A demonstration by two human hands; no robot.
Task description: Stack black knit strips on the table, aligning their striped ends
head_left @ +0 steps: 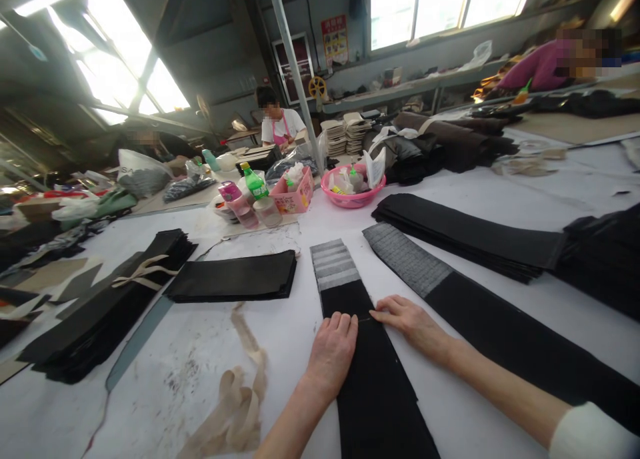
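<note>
Black strip [373,379] under both hands; black stack [235,277] lies nearby.

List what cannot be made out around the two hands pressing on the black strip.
- Long black fabric strip, head view: its near end is cut off by the bottom edge.
- Fabric under the left hand and right hand: hidden by the palms.
- Contents of the round pink plastic basin: too small to identify.
- Label on the green plastic bottle: too small to read.
- Right forearm's white sleeve: cut off at the corner.
</note>
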